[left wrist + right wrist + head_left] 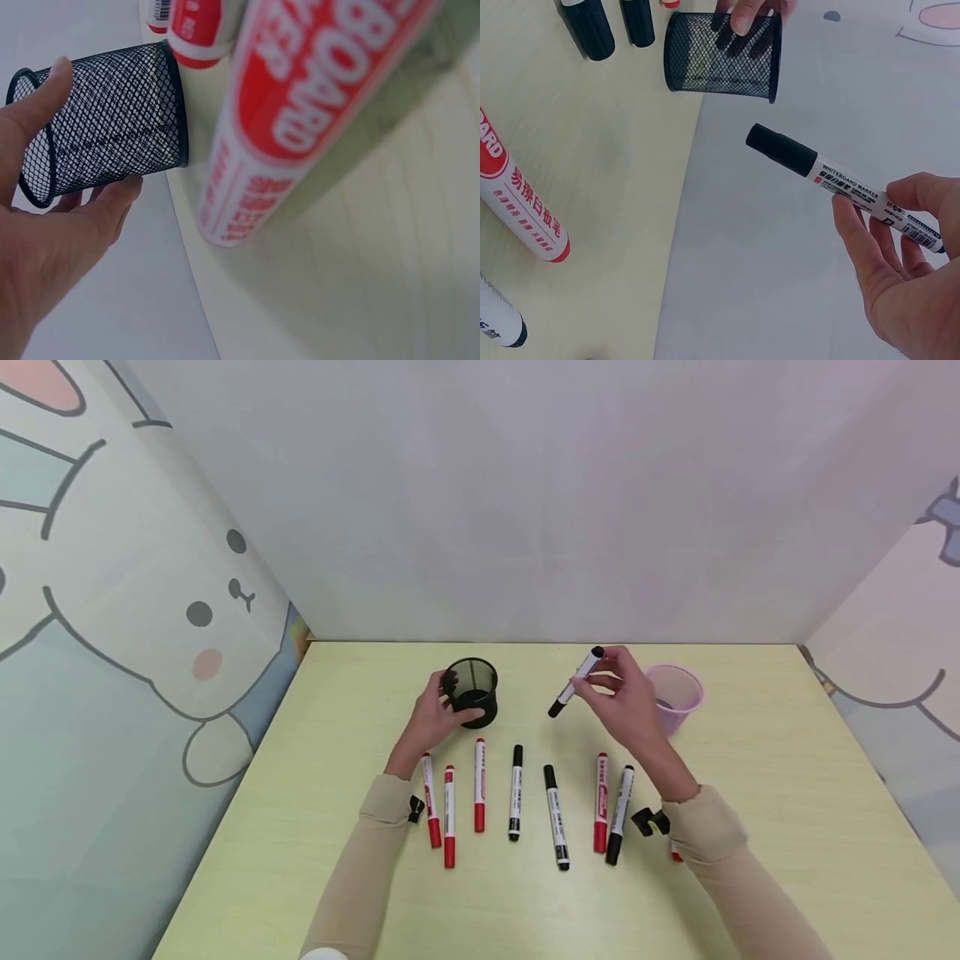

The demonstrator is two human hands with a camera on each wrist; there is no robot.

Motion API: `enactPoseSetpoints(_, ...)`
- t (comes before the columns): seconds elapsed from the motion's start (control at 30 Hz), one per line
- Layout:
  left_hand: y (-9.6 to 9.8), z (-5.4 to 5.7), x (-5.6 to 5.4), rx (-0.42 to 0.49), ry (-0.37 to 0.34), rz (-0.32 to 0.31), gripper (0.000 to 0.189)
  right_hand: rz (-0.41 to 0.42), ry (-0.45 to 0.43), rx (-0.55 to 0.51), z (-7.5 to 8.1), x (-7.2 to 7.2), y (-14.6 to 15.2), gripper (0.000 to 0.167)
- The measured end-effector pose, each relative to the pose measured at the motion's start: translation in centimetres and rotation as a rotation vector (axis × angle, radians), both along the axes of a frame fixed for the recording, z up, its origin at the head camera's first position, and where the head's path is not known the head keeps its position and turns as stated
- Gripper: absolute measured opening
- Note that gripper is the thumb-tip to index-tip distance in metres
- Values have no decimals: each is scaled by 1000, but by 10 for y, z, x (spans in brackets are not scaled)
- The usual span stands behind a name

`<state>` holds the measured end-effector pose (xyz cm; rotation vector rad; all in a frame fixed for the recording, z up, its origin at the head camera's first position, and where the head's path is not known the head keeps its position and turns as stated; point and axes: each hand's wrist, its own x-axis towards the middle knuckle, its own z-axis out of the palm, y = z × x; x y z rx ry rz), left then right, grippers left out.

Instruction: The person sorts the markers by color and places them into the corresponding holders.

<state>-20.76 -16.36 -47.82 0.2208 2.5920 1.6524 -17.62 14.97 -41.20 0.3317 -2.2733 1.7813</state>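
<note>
My left hand grips the side of a black mesh pen cup, its thumb on the near side and the other fingers round the far left. The cup stands at the left of the table's far half, mouth up. To its right, my right hand pinches a black-capped whiteboard marker between thumb and fingers. That marker is raised over the table and tilted, its capped end pointing down and left toward the cup. A gap separates the marker from the cup in the head view.
Several markers lie in a loose row nearer the front, among them a red marker, a black one and another red one. A pink cup stands beside my right hand. Beneath my right wrist, a red tip is partly hidden.
</note>
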Motion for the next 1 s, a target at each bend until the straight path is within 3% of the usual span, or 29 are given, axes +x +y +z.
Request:
enactPoseSetpoints(0.3,-1,0,0,23,6,-13,88,49,49,-95,-1,-5,-15,38)
enactPoseSetpoints(0.9,0,0,1,5,6,1,89,93,113,-169,3,-15,-43,35)
enactPoseSetpoints(0.93,1,6,4,9,0,-2,89,93,113,-172,3,-15,-45,35)
enactPoseSetpoints(1.0,2,6,4,9,3,-5,88,91,114,-179,2,-16,-47,35)
